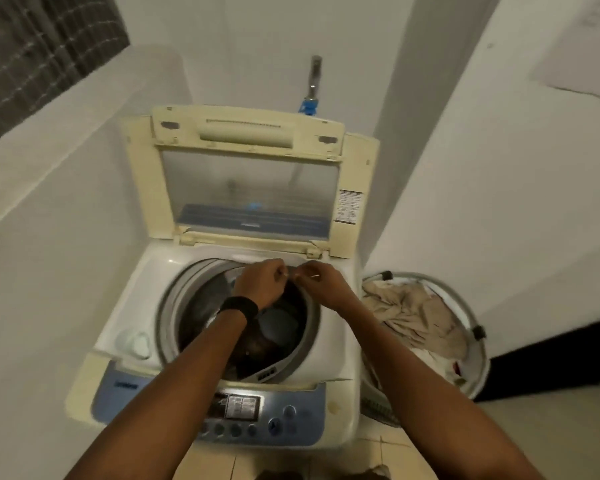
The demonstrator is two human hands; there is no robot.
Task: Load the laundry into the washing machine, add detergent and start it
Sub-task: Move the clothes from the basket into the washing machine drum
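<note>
Yellowed white top-loading washing machine (146, 289) in a narrow corner between white walls, clear-paned lid (250, 188) raised upright, dark garments in the grey-rimmed drum (257, 348). Above the drum's far rim, left hand (262, 284) and right hand (321, 284), fingers curled, tips pinching a small thin item (292, 273), too blurred to identify. Blue control panel (243, 410) partly hidden by the forearms. Round white laundry basket (465, 306) of beige cloth (413, 313) just beside the machine's right flank, against the wall.
</note>
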